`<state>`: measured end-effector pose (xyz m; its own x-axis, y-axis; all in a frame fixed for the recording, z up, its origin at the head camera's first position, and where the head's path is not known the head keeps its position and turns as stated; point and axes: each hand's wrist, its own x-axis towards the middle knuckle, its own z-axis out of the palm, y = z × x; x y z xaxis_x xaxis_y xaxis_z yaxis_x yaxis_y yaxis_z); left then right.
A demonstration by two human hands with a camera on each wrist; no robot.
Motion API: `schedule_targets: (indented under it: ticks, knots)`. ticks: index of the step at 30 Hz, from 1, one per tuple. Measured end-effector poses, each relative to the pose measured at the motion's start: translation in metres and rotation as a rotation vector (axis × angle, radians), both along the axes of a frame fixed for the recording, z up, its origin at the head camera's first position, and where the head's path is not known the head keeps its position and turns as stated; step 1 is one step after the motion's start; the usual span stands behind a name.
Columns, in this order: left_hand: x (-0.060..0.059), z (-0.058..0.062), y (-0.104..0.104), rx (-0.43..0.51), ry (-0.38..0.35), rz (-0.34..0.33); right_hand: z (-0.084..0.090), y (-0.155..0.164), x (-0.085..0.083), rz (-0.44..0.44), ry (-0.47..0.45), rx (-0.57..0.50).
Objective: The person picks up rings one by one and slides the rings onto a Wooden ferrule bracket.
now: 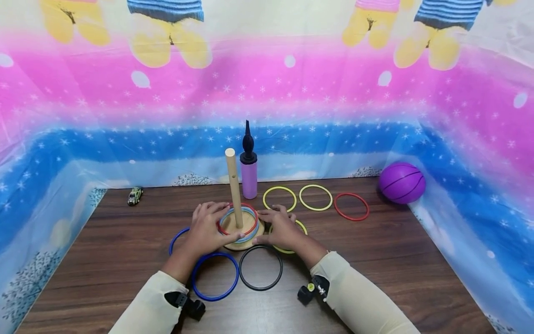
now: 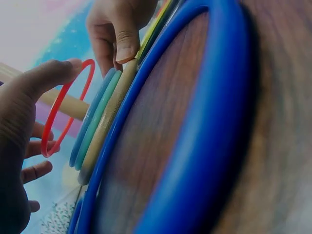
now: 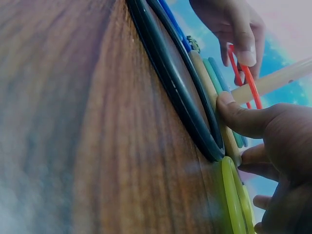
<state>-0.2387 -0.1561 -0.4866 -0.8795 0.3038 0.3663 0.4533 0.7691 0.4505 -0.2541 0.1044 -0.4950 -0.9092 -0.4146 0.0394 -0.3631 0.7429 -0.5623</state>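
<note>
A wooden peg stand (image 1: 247, 241) sits mid-table, its upright peg (image 1: 233, 188) threaded with a red ring (image 1: 253, 226) over blue and teal rings. My left hand (image 1: 207, 228) pinches the red ring's left side; the left wrist view shows that red ring (image 2: 46, 146) tilted up off the stack under my thumb. My right hand (image 1: 278, 227) lies on the table over a yellow ring (image 1: 302, 228). Its thumb (image 3: 239, 117) presses the edge of the wooden base (image 3: 207, 83), and it holds nothing.
A blue ring (image 1: 193, 276) and a black ring (image 1: 260, 289) lie in front of the stand, another blue ring (image 1: 173, 239) under my left wrist. Behind are two yellow rings (image 1: 264, 198), a red ring (image 1: 335, 206), a purple pump (image 1: 249, 178), a purple ball (image 1: 402, 182), and a toy car (image 1: 135, 195).
</note>
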Motion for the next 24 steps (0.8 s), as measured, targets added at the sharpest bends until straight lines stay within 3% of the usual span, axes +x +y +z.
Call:
schedule_targets:
  ticks: [24]
  knots:
    - [-0.0019,-0.0104,0.0029,-0.053,-0.029,-0.024,-0.0002,-0.0012,-0.0003,-0.021,0.011,0.019]
